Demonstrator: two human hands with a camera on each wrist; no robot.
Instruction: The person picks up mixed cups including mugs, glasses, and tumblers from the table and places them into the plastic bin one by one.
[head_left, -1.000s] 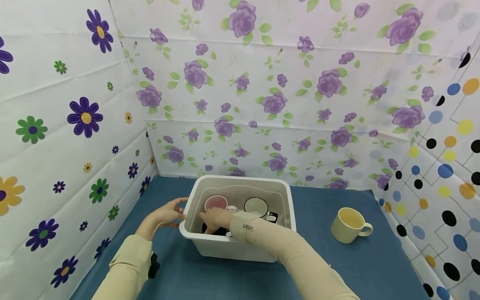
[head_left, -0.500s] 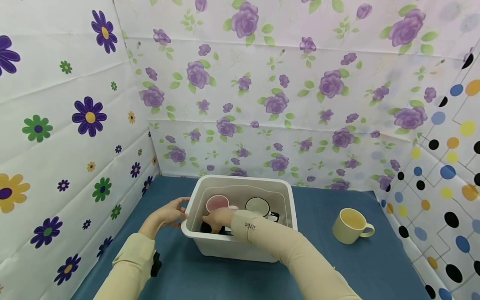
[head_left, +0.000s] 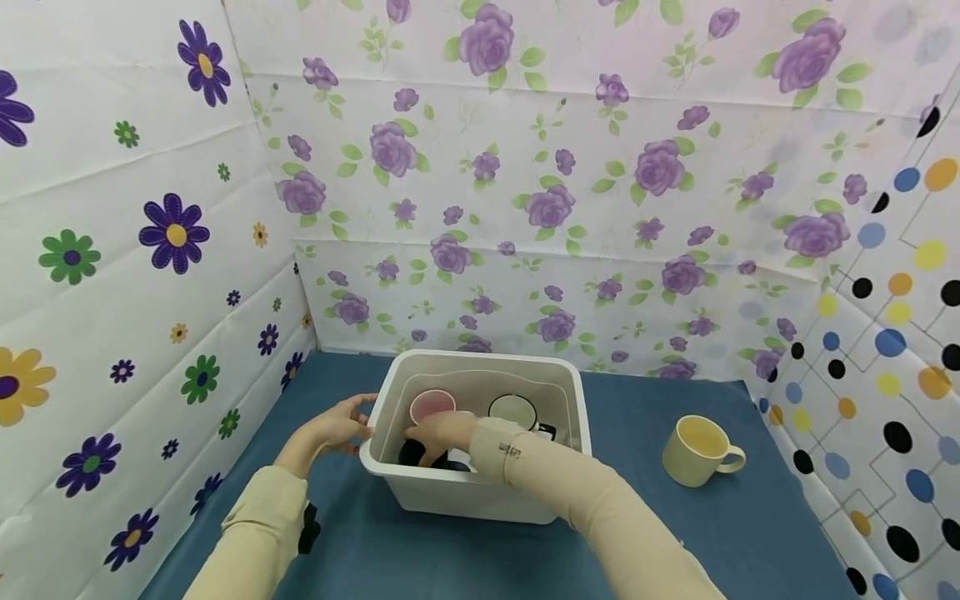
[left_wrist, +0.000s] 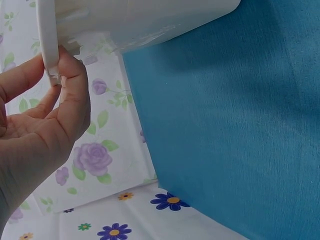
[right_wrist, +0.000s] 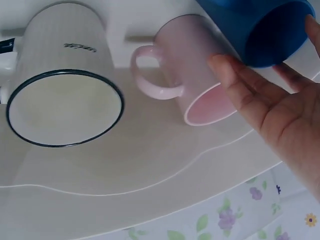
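Note:
A white plastic bin [head_left: 480, 500] stands on the table with several mugs inside. At its left end my left hand [head_left: 335, 427] pinches the rim [left_wrist: 48, 35] between thumb and fingers. My right hand [head_left: 441, 433] reaches into the bin's near left part and grips a dark blue mug [right_wrist: 280, 32] around its mouth, thumb on one side and fingers on the other. Just beyond the hand is a pink mug [right_wrist: 187, 55], its handle toward the bin's middle. Farther right stands a white mug [right_wrist: 65, 45] with a dark rim and a partly black handle.
Outside the bin, to its right, a yellow mug [head_left: 693, 458] stands upright on the blue tabletop [head_left: 637, 533], handle to the right. Floral sheeting [head_left: 555, 292] hangs behind the table, with patterned sheets along the left and right sides.
My right hand has shifted slightly right and back, and more of the dark blue mug shows beside it. The pink mug's handle is now covered in the head view. My left hand stays on the rim.

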